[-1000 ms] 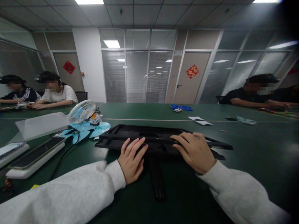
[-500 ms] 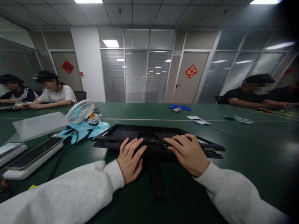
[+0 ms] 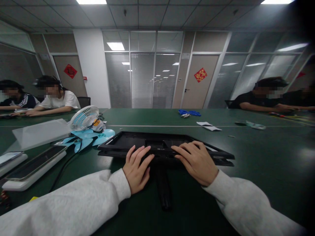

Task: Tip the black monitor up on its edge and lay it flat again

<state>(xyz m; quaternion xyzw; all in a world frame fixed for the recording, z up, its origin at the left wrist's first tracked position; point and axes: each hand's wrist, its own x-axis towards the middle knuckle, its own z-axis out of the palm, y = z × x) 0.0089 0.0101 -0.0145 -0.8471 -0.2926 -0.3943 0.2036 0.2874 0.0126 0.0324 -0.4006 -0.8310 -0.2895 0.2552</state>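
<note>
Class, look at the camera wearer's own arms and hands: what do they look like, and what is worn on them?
The left sleeve and right sleeve are long, loose and pale grey, softly creased, with no print showing. Each reaches the wrist. The left hand and right hand are bare; no gloves or rings show.

The green surface (image 3: 258,157) is crossed by a pale line (image 3: 147,126). Near its middle sits a black frame (image 3: 133,141). To the left are a white fan (image 3: 85,118), blue blades (image 3: 106,135), a translucent sheet (image 3: 40,132), a black cable (image 3: 59,175) and two white blocks (image 3: 19,186) carrying phones (image 3: 39,162). Beyond the frame lie a blue bundle (image 3: 193,113) and white papers (image 3: 212,128).
</note>
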